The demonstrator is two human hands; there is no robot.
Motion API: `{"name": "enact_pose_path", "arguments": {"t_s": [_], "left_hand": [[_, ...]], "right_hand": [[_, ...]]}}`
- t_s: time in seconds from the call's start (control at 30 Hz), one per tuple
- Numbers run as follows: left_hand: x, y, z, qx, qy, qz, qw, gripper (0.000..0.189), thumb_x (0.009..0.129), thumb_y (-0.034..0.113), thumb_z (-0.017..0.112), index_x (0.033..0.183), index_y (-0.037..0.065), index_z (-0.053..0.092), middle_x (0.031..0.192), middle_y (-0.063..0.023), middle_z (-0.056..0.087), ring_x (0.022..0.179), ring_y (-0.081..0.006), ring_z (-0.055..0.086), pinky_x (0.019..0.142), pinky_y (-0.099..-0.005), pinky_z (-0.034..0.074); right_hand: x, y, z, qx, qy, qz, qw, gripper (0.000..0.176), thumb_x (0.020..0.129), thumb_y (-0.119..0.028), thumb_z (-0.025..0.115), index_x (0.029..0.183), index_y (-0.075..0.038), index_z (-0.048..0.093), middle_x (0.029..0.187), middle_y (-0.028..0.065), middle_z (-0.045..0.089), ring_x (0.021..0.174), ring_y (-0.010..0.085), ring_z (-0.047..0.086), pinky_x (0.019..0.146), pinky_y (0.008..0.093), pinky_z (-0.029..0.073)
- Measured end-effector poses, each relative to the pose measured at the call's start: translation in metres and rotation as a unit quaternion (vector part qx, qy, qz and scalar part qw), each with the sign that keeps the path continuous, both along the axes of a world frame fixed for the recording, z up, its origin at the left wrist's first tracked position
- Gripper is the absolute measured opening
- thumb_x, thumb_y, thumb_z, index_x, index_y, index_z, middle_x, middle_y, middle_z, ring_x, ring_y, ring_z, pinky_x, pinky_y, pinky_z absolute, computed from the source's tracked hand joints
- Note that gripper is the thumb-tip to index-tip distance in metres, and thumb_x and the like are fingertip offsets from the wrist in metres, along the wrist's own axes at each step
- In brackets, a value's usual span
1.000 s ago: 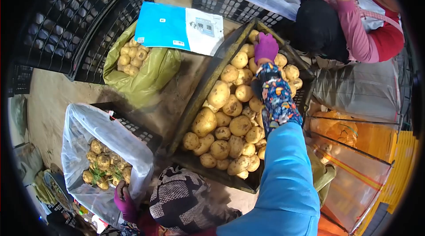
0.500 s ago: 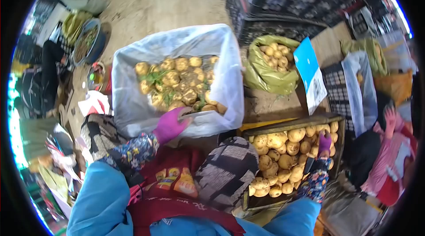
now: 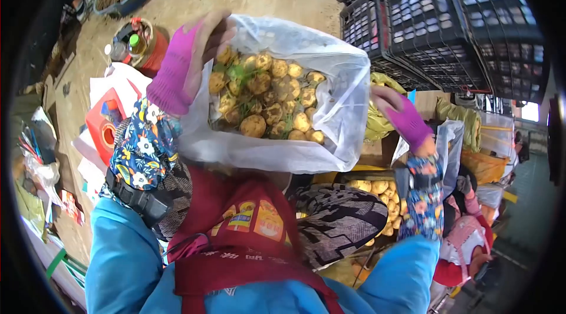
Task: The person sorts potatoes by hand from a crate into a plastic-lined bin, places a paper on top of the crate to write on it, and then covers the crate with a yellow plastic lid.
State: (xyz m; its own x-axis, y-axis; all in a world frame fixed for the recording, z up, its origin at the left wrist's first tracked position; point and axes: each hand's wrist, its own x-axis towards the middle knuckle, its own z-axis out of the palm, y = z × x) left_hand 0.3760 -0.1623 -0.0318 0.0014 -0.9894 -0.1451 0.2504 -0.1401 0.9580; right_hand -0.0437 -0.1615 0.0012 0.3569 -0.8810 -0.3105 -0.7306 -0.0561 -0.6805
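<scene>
In front of me stands a box lined with clear plastic [image 3: 277, 155], holding soil-smudged potatoes [image 3: 253, 125] and some green leaves. My left hand [image 3: 191, 54], in a purple fingerless glove, is at the box's far left corner, its bare fingers spread over the liner's edge. Just off the box's right side is my right hand [image 3: 401, 110], gloved the same way, with fingers stretched toward the liner. Neither hand has a potato in it. Below my right forearm, a crate of potatoes [image 3: 386, 193] is partly hidden by my knee and sleeve.
Stacked black plastic crates [image 3: 427, 22] rise at the far right. An olive sack [image 3: 380, 125] stands behind my right hand. To the left are a red bucket [image 3: 154, 54] with bottles and a blue basin [image 3: 127, 1] of soil and greens. Another person [image 3: 463, 237] sits at right.
My right hand has left the potato crate, empty, for the lined box's right side. My left hand has gone from its near edge to its far left corner. The view has shifted.
</scene>
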Motion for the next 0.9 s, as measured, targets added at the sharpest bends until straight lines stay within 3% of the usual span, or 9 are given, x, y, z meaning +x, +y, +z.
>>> {"name": "enact_pose_path", "arguments": {"t_s": [0.13,0.27,0.3,0.37,0.43,0.6,0.7,0.83,0.9], "left_hand": [[0.011,-0.016,-0.006,-0.048,0.061,-0.005,0.997,0.045,0.101,0.033,0.041,0.131,-0.001,0.048,0.121,-0.0139,0.059,0.114,-0.0188,0.058,0.097,-0.0268,0.045],[0.028,-0.019,0.003,-0.076,0.105,0.009,0.992,0.043,0.102,0.029,0.034,0.134,0.002,0.045,0.123,-0.0159,0.058,0.116,-0.0202,0.058,0.099,-0.0291,0.044],[0.026,-0.016,0.0,-0.138,0.07,0.05,0.987,0.046,0.099,0.032,0.04,0.134,0.002,0.046,0.123,-0.0142,0.059,0.112,-0.02,0.059,0.096,-0.0306,0.046],[0.025,-0.022,0.011,-0.057,0.154,0.082,0.983,0.052,0.1,0.037,0.039,0.138,0.001,0.039,0.132,-0.015,0.05,0.117,-0.0216,0.055,0.1,-0.0318,0.041],[0.029,-0.028,0.017,-0.003,0.199,0.086,0.976,0.055,0.1,0.038,0.04,0.139,-0.001,0.037,0.136,-0.0157,0.047,0.119,-0.0229,0.052,0.102,-0.0328,0.039],[0.026,-0.033,0.033,0.052,0.17,0.108,0.978,0.054,0.1,0.033,0.042,0.136,-0.006,0.038,0.131,-0.0169,0.05,0.117,-0.0235,0.053,0.102,-0.0337,0.04],[0.03,-0.037,0.016,0.056,0.192,0.114,0.973,0.06,0.089,0.045,0.054,0.132,0.004,0.048,0.12,-0.0104,0.061,0.104,-0.0178,0.061,0.09,-0.0313,0.046],[0.03,-0.035,0.024,0.073,0.197,0.115,0.971,0.056,0.093,0.04,0.05,0.133,0.0,0.046,0.122,-0.0137,0.059,0.109,-0.0209,0.059,0.095,-0.0333,0.045],[0.036,-0.036,0.021,0.069,0.233,0.11,0.964,0.05,0.099,0.031,0.044,0.134,-0.005,0.042,0.126,-0.0187,0.055,0.115,-0.0266,0.056,0.101,-0.0368,0.043]], "right_hand": [[0.078,-0.041,-0.113,0.11,0.036,0.168,0.979,0.04,0.091,-0.032,0.059,0.12,-0.005,0.061,0.111,0.0132,0.066,0.103,0.0248,0.063,0.09,0.0335,0.047],[0.137,-0.035,-0.193,0.163,0.221,0.268,0.923,0.051,0.088,-0.042,0.06,0.123,-0.006,0.059,0.113,0.0183,0.066,0.107,0.0303,0.062,0.092,0.0381,0.048],[0.153,-0.032,-0.208,0.177,0.217,0.27,0.921,0.051,0.087,-0.042,0.06,0.125,-0.008,0.059,0.113,0.0191,0.065,0.107,0.0305,0.062,0.091,0.0385,0.048],[0.191,-0.026,-0.235,0.296,0.132,0.187,0.927,0.058,0.084,-0.045,0.058,0.132,-0.013,0.054,0.121,0.0148,0.063,0.11,0.0328,0.06,0.095,0.0416,0.046],[0.225,-0.008,-0.273,0.068,0.152,0.233,0.958,0.058,0.084,-0.043,0.059,0.132,-0.011,0.053,0.117,0.016,0.064,0.108,0.0326,0.061,0.093,0.0414,0.047],[0.323,-0.008,-0.311,0.09,0.321,0.221,0.917,0.05,0.077,-0.038,0.066,0.117,-0.007,0.061,0.114,0.0188,0.064,0.102,0.0369,0.062,0.088,0.0427,0.049],[0.319,-0.006,-0.373,0.137,0.164,0.1,0.972,0.052,0.074,-0.038,0.068,0.115,-0.006,0.062,0.114,0.0186,0.064,0.102,0.0381,0.062,0.087,0.0424,0.05],[0.295,0.003,-0.373,0.167,0.097,0.136,0.972,0.044,0.075,-0.038,0.067,0.109,-0.01,0.065,0.107,0.0186,0.066,0.099,0.0373,0.063,0.085,0.0436,0.05],[0.296,-0.013,-0.322,0.117,0.196,0.108,0.968,0.039,0.076,-0.035,0.066,0.106,-0.011,0.066,0.104,0.0183,0.067,0.097,0.0359,0.064,0.083,0.0438,0.051]]}}
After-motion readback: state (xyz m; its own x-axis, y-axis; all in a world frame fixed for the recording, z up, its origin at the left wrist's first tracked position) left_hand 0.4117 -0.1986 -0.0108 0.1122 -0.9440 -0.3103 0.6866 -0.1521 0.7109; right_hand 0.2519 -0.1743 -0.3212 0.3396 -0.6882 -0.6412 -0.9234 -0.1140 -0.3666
